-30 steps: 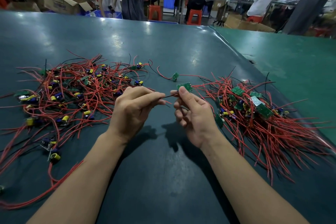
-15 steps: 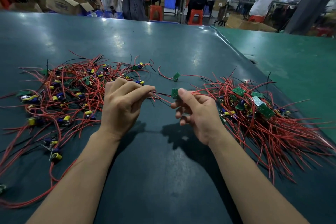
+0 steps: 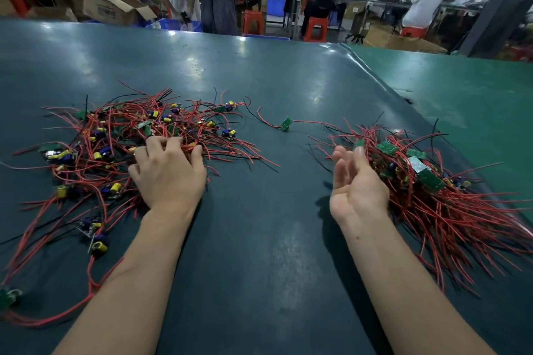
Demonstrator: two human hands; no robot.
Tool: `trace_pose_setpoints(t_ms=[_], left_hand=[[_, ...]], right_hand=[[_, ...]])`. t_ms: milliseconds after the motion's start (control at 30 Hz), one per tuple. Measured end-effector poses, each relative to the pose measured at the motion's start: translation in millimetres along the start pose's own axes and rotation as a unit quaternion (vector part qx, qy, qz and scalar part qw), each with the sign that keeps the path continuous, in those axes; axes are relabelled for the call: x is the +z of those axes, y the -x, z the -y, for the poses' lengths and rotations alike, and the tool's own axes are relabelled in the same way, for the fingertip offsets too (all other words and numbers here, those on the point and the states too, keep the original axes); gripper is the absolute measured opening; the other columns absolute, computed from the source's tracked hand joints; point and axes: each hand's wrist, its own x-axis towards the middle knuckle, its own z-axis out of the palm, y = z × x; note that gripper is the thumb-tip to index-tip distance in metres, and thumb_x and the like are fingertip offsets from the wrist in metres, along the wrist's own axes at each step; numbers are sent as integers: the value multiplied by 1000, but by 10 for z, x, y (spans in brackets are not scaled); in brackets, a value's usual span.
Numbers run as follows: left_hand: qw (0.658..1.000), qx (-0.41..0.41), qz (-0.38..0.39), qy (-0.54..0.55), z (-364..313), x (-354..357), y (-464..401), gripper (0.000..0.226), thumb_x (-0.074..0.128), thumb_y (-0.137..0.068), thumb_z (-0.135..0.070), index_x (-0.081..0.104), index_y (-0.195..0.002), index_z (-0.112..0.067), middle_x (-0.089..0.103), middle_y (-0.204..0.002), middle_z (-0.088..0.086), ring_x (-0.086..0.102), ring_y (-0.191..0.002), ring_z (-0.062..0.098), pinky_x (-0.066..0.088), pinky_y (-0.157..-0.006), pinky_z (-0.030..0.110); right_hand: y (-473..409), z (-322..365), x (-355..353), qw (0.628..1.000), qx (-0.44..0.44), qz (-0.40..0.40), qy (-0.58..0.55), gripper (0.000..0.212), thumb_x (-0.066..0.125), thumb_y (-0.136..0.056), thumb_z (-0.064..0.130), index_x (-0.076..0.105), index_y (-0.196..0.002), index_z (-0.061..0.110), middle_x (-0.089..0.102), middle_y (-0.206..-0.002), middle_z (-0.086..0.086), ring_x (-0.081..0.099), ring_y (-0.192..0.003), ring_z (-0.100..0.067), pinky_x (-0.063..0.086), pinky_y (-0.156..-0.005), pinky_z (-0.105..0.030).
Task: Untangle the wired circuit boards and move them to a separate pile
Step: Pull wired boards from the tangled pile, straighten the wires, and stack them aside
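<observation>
Currently left hand (image 3: pixel 168 174) rests palm-down, fingers curled into the tangled pile (image 3: pixel 121 141) at table (image 3: pixel 259 72) left, right hand (image 3: pixel 356 181) open beside sorted pile (image 3: pixel 438 193), whose wires fan toward near-right.

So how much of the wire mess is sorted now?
Done: the neat pile by the right hand already holds a thick bunch of boards with red wires. In hand: the right hand is open and holds nothing, while the left hand digs its fingers into the tangled pile. Left: that tangle still has many boards, and one loose board lies alone between the piles.
</observation>
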Motion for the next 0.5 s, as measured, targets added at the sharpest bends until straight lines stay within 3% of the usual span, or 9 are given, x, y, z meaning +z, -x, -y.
trace_pose_setpoints(t_ms=[133,300,400,500], left_hand=[[999,-28,-17,7,11,-19,-21,34,60,-91,-36,58,-113,-9,52,-123,18,47,-116,40,37,-96,51],[998,-55,11,-20,40,-3,-47,47,50,-93,-45,59,-121,-8,54,-128,18,43,-122,38,33,-99,53],[997,-73,6,-10,43,-10,-69,56,34,-98,-53,65,-117,-10,57,-127,17,42,-122,38,31,-100,53],[997,-69,5,-21,80,0,-87,36,44,-98,-31,63,-119,-10,56,-129,16,42,-122,38,32,-101,52]], right_hand=[[0,-44,18,997,15,37,73,32,52,-101,30,64,-83,7,71,-61,-2,65,-47,-9,45,-40,-14],[52,-88,17,984,115,117,73,49,37,-103,39,70,-84,9,71,-67,-2,57,-43,-10,40,-38,-14],[-3,-52,18,994,2,89,59,55,29,-103,43,70,-86,11,68,-66,-2,50,-41,-13,34,-40,-15],[-53,16,-27,994,-106,-15,3,44,31,-103,37,65,-92,13,61,-67,-3,45,-40,-14,32,-42,-17]])
